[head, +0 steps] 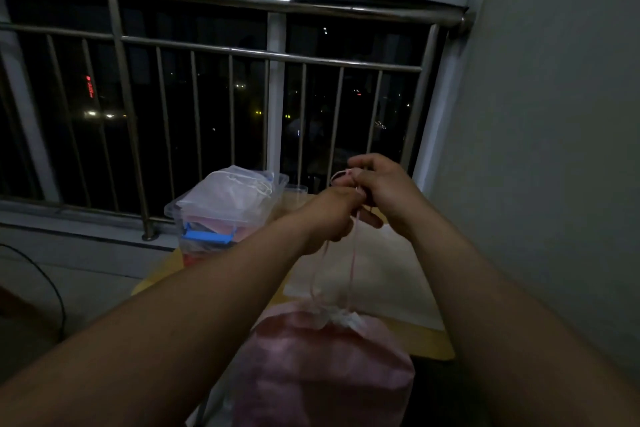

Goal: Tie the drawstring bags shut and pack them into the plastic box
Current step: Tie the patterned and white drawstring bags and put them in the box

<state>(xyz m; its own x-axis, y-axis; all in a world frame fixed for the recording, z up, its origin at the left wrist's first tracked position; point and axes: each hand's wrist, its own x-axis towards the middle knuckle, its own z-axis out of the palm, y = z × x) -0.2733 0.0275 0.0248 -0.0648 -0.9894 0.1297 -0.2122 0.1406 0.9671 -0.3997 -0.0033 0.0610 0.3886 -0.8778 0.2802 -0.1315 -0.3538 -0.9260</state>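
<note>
A pink drawstring bag [329, 364] lies at the near edge of the small table, its mouth gathered. Two pink cords [352, 274] run up from the mouth to my hands. My left hand [329, 215] grips the cords from the left. My right hand [384, 191] pinches a small loop of cord at the top, touching the left hand. The clear plastic box [221, 215] stands at the table's far left, with a white drawstring bag [232, 191] on top of pink items inside.
A blue clip [207, 236] sits on the box's front. A pale sheet [377, 270] covers part of the yellow table [429, 340]. A metal railing [242, 55] and dark window lie behind. A wall stands close on the right. A black cable [52, 288] curves on the floor.
</note>
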